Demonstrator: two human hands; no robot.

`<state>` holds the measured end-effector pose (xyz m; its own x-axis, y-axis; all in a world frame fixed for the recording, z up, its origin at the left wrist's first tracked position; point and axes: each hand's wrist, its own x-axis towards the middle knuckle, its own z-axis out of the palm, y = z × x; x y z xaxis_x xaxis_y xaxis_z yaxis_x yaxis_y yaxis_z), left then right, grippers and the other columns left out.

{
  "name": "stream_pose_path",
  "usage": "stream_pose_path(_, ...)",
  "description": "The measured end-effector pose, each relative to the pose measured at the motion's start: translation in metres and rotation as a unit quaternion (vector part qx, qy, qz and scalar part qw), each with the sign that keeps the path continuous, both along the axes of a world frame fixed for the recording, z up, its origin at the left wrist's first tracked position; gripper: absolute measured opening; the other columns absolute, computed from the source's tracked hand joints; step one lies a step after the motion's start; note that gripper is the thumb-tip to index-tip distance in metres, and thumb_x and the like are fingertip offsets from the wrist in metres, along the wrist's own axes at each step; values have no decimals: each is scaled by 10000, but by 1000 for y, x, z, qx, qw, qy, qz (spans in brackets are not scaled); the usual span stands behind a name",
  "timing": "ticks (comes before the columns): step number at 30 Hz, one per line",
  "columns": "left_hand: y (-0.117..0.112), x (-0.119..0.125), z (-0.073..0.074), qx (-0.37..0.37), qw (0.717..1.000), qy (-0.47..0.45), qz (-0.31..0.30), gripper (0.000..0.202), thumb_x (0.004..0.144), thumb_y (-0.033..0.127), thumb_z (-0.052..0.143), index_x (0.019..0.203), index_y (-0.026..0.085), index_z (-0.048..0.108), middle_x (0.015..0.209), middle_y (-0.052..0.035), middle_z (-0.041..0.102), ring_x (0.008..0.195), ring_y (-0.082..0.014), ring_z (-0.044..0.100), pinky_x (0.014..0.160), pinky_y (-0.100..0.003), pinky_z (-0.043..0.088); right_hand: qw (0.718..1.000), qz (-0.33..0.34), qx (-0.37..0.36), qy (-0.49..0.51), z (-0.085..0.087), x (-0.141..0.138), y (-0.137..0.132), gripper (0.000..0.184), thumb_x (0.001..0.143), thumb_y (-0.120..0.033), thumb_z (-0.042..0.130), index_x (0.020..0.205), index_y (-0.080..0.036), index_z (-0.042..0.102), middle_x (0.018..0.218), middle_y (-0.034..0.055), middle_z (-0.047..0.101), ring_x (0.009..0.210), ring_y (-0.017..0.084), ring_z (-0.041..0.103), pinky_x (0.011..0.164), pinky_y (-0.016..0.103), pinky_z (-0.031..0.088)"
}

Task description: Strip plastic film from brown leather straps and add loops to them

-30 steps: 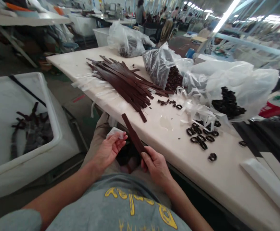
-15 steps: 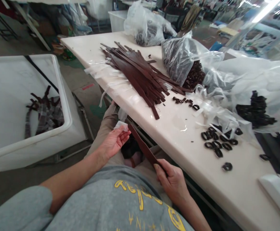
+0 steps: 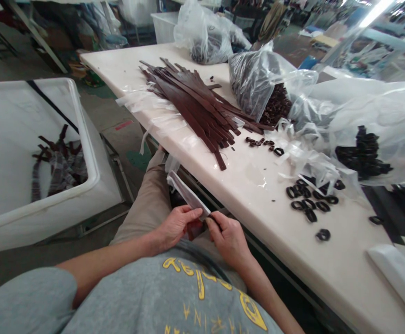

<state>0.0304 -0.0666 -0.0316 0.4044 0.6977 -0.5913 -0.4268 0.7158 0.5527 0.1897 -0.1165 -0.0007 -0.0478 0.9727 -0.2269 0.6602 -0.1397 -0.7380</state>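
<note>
In front of my lap I hold a dark brown leather-like strap, now mostly covered by a clear plastic sleeve [image 3: 187,194] that slants up to the left. My left hand [image 3: 176,227] is closed, its thumb pressing the sleeve near the lower end. Close beside it, my right hand [image 3: 229,237] pinches the strap's end where it leaves the sleeve; little of the strap shows there. On the table [image 3: 240,195] ahead lies a fanned pile of brown straps [image 3: 195,104], with loose clear sleeves [image 3: 154,104] along its near left side.
Black loops [image 3: 308,204] are scattered on the table's right part, near smaller dark loops [image 3: 258,142]. Clear bags of dark pieces [image 3: 258,83] stand behind. At left, a white bin [image 3: 94,181] holds sleeved straps [image 3: 63,167]. A white block [image 3: 397,273] lies at the right edge.
The sleeve, earlier bunched at the strap's far tip, now covers most of the strap. My left hand has come down and right, close to my right hand, which moved slightly up and left.
</note>
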Motion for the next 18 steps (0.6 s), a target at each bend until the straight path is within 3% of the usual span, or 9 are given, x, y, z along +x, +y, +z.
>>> stream_pose_path(4,20,-11,6,54,998,25,27,208,670,254,852,780,101,763,794,-76,760,729,-149,681,701,-229,547,988,17,-70,136,-5,6,-2,213,944,-377,479,875,-216,600,636,-15,642,557,147,613,542,224,448)
stream_pose_path(8,39,-30,8,94,990,55,90,183,699,257,817,806,114,774,862,-83,772,756,-149,680,682,-220,539,971,13,-140,194,-14,21,-20,292,954,-417,461,786,-203,565,591,-19,618,514,138,587,521,227,462)
stream_pose_path(11,20,-24,4,110,990,87,18,131,685,215,818,764,118,777,780,-76,765,688,-147,666,636,-219,516,977,-20,-118,178,-14,15,-19,318,962,-424,442,763,-207,559,547,-32,581,456,123,532,470,218,423)
stream_pose_path(13,2,-14,5,119,989,58,-68,118,727,238,788,745,122,776,680,-66,740,609,-153,646,597,-241,505,983,-16,-76,167,-9,6,-11,323,962,-414,448,733,-210,552,555,-31,578,462,117,530,474,212,420)
stream_pose_path(15,-4,-9,10,116,988,4,-103,156,748,262,775,834,132,784,663,-57,732,584,-168,647,596,-270,513,986,-6,-39,163,-6,-1,-3,338,964,-407,448,705,-212,539,560,-30,576,472,114,537,487,209,427)
stream_pose_path(18,13,-15,16,113,993,-36,7,349,695,259,823,1026,170,757,925,-63,770,775,-191,697,728,-288,553,988,11,-29,154,-8,-1,0,331,971,-388,435,719,-206,548,563,-29,584,475,111,545,496,205,430)
